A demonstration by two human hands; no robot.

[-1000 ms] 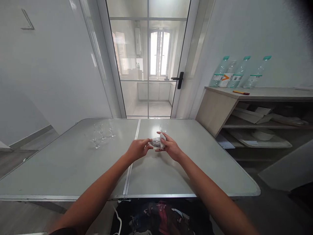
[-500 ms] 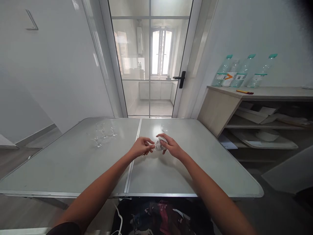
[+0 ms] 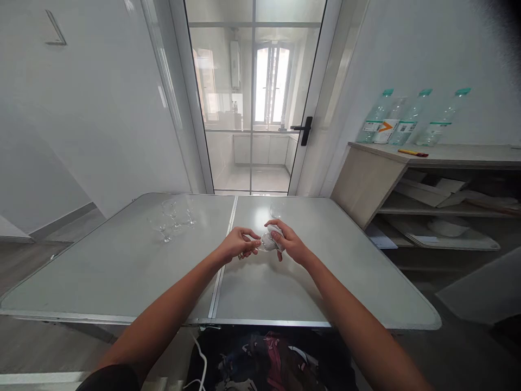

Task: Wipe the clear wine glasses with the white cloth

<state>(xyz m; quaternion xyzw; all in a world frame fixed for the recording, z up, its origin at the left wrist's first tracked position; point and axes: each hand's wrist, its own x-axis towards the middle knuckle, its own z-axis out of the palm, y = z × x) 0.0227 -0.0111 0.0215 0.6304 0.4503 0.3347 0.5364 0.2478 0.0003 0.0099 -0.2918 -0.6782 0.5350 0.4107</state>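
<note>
Over the middle of the grey folding table (image 3: pixel 122 277) both my hands meet around a small clear stemmed glass (image 3: pixel 265 243). My left hand (image 3: pixel 238 245) pinches the glass from the left, fingers closed on it. My right hand (image 3: pixel 287 241) presses a white cloth (image 3: pixel 275 233) against the bowl of the glass, fingers curled round the cloth. Another clear glass (image 3: pixel 277 209) stands on the table just beyond my hands.
Several clear stemmed glasses (image 3: pixel 173 217) stand at the table's far left. A glass door (image 3: pixel 254 98) is behind the table. A wooden shelf unit (image 3: pixel 431 184) at right carries plastic bottles (image 3: pixel 407 117) and boards. A bag and a white cable (image 3: pixel 199 364) lie below the near edge.
My hands stayed together around the glass; the right hand's cloth shifted round the bowl. The view drifted slightly, so the scene sits a little further right.
</note>
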